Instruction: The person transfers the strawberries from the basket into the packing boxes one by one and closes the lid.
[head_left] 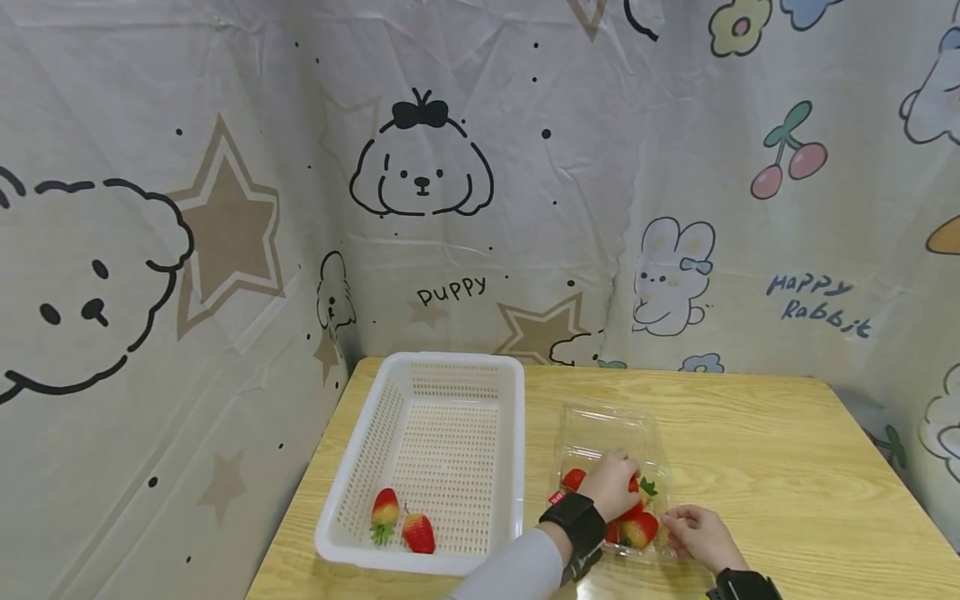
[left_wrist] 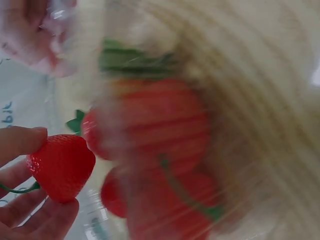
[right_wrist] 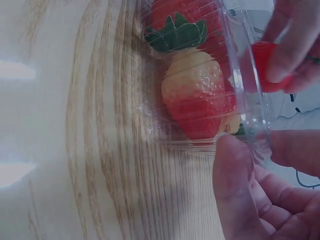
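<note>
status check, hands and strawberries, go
Left hand pinches a strawberry over the clear box. Right hand grips the box rim. Two strawberries in the white basket. Nothing blocking.

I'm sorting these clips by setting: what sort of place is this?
Probably a staged tabletop booth, not a kitchen: cartoon-print cloth backdrop hung around a wooden table holding only a white basket and a clear strawberry box.
</note>
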